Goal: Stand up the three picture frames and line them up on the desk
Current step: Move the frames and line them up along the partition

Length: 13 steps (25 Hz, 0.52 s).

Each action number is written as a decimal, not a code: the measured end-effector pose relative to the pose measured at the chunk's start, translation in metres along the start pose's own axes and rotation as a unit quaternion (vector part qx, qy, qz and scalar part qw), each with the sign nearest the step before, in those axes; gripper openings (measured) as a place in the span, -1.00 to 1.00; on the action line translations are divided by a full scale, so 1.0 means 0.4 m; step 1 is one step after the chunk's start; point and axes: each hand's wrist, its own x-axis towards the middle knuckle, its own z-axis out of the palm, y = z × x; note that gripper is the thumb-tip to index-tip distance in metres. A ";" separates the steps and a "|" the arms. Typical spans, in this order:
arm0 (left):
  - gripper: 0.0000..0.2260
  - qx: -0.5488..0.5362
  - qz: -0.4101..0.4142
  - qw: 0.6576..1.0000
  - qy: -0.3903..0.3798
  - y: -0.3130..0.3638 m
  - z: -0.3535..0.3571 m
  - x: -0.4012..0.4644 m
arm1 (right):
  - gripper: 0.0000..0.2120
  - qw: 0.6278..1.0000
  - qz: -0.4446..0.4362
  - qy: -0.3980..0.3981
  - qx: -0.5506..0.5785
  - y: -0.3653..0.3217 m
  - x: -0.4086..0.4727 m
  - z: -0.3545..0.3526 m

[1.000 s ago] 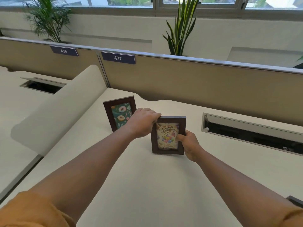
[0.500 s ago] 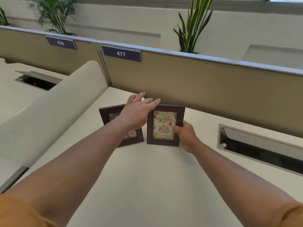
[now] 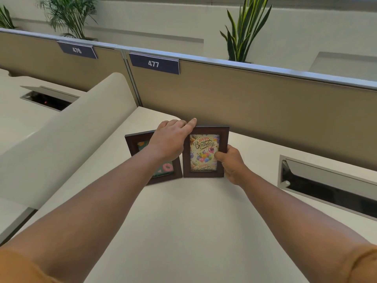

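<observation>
Birthday frame (image 3: 205, 152) upright on desk (image 3: 183, 231), centre of view, just before the partition (image 3: 255, 103). Right hand (image 3: 231, 163) at its 3 o'clock, thumb on front and fingers behind, pinching that edge. Left hand (image 3: 170, 142) at its 10 o'clock, fingers together, laid over the top corner. Donut frame (image 3: 161, 172) stands at 9 o'clock, edges touching, partly covered by the left hand.

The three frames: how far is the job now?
Done: the donut frame stands on the desk. In hand: the birthday frame is upright beside it, with the left hand at its top corner and the right hand gripping its right edge. Left: the third frame, not visible here.
</observation>
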 end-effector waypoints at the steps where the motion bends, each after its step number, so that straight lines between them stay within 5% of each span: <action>1: -0.30 0.005 -0.002 1.000 0.004 -0.002 0.002 -0.001 | -0.68 1.000 -0.007 0.005 -0.005 0.001 -0.001 0.004; 7: -0.32 -0.011 0.025 0.992 0.126 0.108 0.113 -0.123 | -0.27 0.973 -0.094 0.071 -0.198 0.107 -0.129 -0.061; 13: -0.42 -0.172 0.056 0.983 0.031 0.340 0.286 -0.358 | -0.42 0.862 -0.150 0.098 -0.474 0.244 -0.386 -0.190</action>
